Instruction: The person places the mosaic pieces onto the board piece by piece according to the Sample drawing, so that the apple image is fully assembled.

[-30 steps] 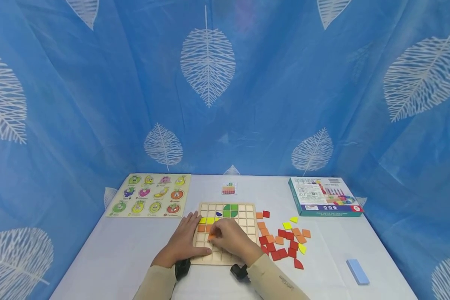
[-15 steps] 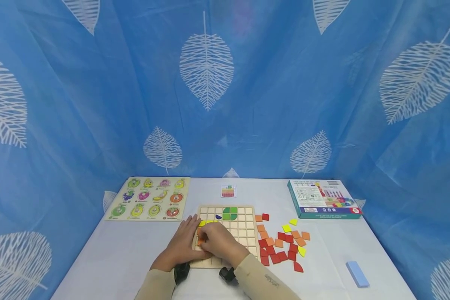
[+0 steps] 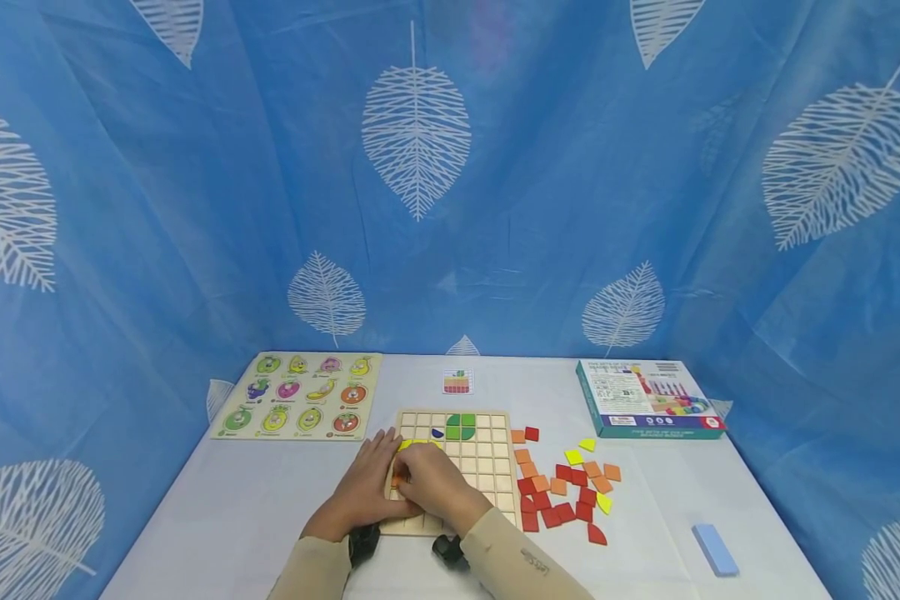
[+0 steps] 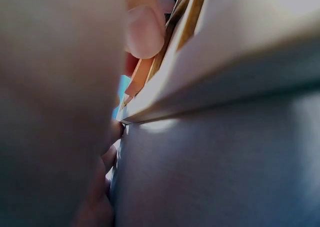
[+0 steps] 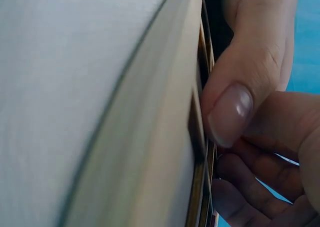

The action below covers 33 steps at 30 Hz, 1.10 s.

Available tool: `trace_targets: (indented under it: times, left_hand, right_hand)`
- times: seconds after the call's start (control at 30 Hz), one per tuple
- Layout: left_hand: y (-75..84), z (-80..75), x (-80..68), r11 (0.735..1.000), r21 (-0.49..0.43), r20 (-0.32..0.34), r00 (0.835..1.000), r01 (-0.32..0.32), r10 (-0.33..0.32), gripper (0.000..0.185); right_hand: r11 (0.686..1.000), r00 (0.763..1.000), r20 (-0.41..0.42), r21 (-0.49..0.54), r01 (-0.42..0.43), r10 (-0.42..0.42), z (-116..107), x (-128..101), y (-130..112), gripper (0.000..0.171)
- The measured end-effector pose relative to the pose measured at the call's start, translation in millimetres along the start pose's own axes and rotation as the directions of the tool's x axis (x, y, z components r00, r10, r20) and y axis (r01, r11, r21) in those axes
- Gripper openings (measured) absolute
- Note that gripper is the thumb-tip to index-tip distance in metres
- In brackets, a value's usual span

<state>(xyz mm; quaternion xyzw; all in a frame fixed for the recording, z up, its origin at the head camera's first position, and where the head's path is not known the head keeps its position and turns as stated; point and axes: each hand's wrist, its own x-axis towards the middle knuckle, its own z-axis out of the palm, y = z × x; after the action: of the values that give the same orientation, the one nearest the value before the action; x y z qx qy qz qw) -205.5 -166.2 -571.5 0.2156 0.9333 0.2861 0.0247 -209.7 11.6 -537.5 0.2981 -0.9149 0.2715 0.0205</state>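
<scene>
right hand [image 3: 435, 482] pinching orange tile [image 3: 398, 482], left hand [image 3: 362, 487] straight-fingered touching board [image 3: 486, 482], card [image 3: 458, 382] in head view only

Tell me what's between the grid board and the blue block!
In the head view, red, orange and yellow tiles lie beside the grid board, then bare white table reaches the blue block.

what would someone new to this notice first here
Probably the blue cloth with big white leaf prints, filling the back and both sides of the head view. Next, low in the middle, the wooden grid board, with the left hand along its left edge and the right hand at an orange tile. Then the loose red, orange and yellow tiles scattered right of the board.
</scene>
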Motion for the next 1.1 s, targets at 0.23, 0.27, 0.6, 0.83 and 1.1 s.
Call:
trace_targets:
  times: [0.23, 0.27, 0.6, 0.83, 1.1]
  left_hand:
    - [-1.1, 0.1, -0.6, 1.0, 0.008, -0.01, 1.0, -0.027, 0.027, 0.123]
    - [-1.0, -0.1, -0.6, 1.0, 0.008, -0.009, 1.0, -0.028, 0.028, 0.123]
    - [-0.5, 1.0, 1.6, 1.0, 0.004, -0.011, 1.0, -0.006, 0.006, 0.124]
    - [0.2, 2.1, 3.8, 0.999, 0.017, 0.018, 0.999, 0.041, -0.041, 0.128]
    - [3.0, 0.9, 3.2, 0.996, 0.001, 0.041, 0.995, 0.087, -0.087, 0.13]
  right_hand:
    - [0.999, 0.999, 0.003, 0.031, -0.044, 0.044, 1.7, -0.3, 0.9, 0.016]
    - [0.998, 0.999, 0.0, 0.038, -0.047, 0.047, 2.0, -0.5, 1.0, 0.017]
    - [0.983, 0.999, -0.005, 0.177, -0.05, 0.052, -2.8, -7.8, 7.1, 0.017]
    - [0.938, 0.994, -0.011, 0.331, -0.097, 0.107, -18.1, -27.0, 24.8, 0.018]
    - [0.903, 0.98, -0.053, 0.402, -0.154, 0.19, -45.8, -56.5, 56.7, 0.016]
